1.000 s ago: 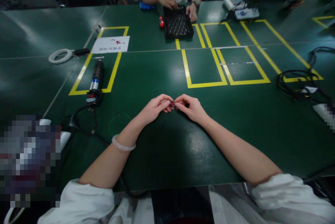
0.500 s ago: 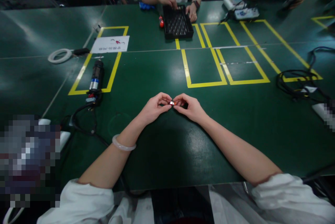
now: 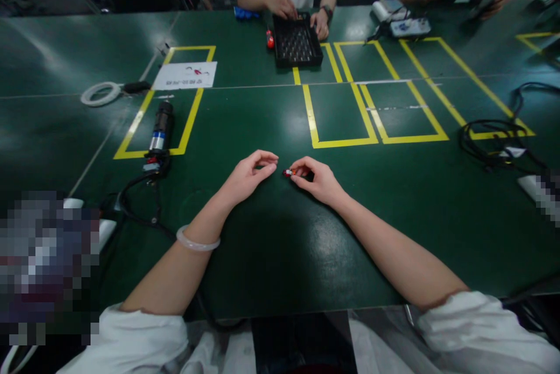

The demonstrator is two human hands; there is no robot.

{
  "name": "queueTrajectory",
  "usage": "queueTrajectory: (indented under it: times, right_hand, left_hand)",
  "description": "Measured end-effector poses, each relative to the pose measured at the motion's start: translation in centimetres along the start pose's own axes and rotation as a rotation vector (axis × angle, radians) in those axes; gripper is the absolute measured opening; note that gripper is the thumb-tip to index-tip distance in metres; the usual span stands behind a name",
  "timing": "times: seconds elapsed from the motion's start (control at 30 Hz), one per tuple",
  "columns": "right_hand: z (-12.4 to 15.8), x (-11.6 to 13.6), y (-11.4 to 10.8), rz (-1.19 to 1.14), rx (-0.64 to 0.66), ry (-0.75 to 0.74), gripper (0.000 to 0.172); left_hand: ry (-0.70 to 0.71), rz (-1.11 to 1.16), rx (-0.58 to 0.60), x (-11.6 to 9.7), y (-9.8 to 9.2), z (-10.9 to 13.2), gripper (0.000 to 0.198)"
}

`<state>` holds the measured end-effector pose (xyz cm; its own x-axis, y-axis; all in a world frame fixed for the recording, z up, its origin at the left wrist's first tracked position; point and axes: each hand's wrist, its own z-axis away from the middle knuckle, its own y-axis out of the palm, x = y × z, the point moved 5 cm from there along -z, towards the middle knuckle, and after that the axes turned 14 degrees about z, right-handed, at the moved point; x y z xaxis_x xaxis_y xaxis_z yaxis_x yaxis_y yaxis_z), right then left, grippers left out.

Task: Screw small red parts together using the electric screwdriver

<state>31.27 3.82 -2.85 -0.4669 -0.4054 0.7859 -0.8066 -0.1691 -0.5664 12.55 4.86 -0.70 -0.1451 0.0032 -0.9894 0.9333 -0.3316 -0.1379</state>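
Over the green table (image 3: 280, 280), my right hand (image 3: 321, 178) pinches a tiny part (image 3: 287, 172) between thumb and fingertips. The part looks dark red, silvery white and orange, and is too small to name. Its free end points left, towards my left hand (image 3: 251, 174). That hand is a short gap away from it, fingers stretched out and thumb a little below them, with nothing visible in it. A pale bangle (image 3: 198, 241) is on my left wrist.
Across the table, a person's hands work in a black tray (image 3: 298, 60) beside a red-handled tool (image 3: 270, 39). An electric screwdriver (image 3: 160, 129) with its cable lies left, near a printed sheet (image 3: 186, 75) and white tubing coil (image 3: 100, 94). Black cables (image 3: 481, 135) lie right.
My left hand has let go of the small part and drawn back a little to the left. My right hand still holds the part in nearly the same place.
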Motion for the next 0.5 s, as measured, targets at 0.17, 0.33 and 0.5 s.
queueTrajectory:
  times: [0.17,0.33,0.5]
  right_hand:
    - [0.0,0.1,0.0,-0.004,0.011,-0.003,0.012]
    - [0.0,0.3,0.0,0.009,0.021,-0.004,0.013]
    - [0.0,0.3,0.0,0.012,0.026,-0.003,0.013]
  left_hand:
    - [0.146,-0.485,-0.267,-1.3,-7.9,1.1,0.044]
    - [-0.038,-0.99,-0.482,0.0,-17.5,3.9,0.063]
    - [-0.377,-1.159,-0.438,1.9,-22.6,5.9,0.06]
